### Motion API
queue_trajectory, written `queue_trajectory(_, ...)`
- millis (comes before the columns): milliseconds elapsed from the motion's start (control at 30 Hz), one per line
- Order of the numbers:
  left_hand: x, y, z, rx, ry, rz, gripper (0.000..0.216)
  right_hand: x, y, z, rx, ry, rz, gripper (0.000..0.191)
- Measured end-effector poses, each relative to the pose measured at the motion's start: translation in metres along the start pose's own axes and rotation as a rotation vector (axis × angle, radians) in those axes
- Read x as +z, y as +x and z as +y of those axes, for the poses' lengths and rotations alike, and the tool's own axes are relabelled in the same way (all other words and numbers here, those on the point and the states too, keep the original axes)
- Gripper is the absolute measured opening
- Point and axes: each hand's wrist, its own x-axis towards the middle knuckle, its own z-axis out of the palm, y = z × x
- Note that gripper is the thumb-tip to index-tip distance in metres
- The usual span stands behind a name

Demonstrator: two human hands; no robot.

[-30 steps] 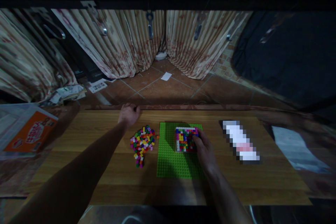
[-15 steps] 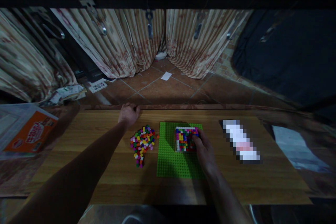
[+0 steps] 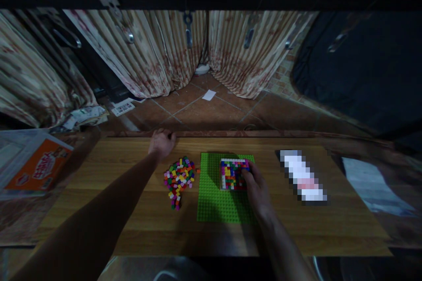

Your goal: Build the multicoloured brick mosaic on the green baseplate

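Note:
My right hand (image 3: 259,186) grips the right side of a small box-like build of multicoloured toy bricks (image 3: 232,175), its thumb on top near the right corner. White bricks run along the build's back and left rims. Beneath it lies a green studded baseplate (image 3: 212,206). My left hand (image 3: 162,144) is at the far edge of the wooden table (image 3: 108,162), its fingers curled over that edge and their tips hidden. A loose pile of small coloured bricks (image 3: 180,178) lies between my left forearm and the baseplate.
A phone (image 3: 303,178), blurred out, lies at the table's right. An orange-printed plastic bag (image 3: 39,167) sits beyond the left end, and a white sheet (image 3: 376,184) beyond the right. Striped curtains (image 3: 158,57) hang past the tiled floor.

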Motion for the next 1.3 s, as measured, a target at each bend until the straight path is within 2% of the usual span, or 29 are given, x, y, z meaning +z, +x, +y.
queue_trajectory(867, -0.0037, -0.0034, 0.0052, -0.02, -0.027, -0.013, 0.037, -0.0039, -0.0017, 0.0001, 0.066, -0.066, -0.007, 0.064)
queue_trajectory(1300, -0.0029, -0.0036, 0.0049, -0.015, -0.034, -0.02, 0.037, -0.0017, -0.0043, 0.0059, -0.005, -0.166, 0.008, 0.067)
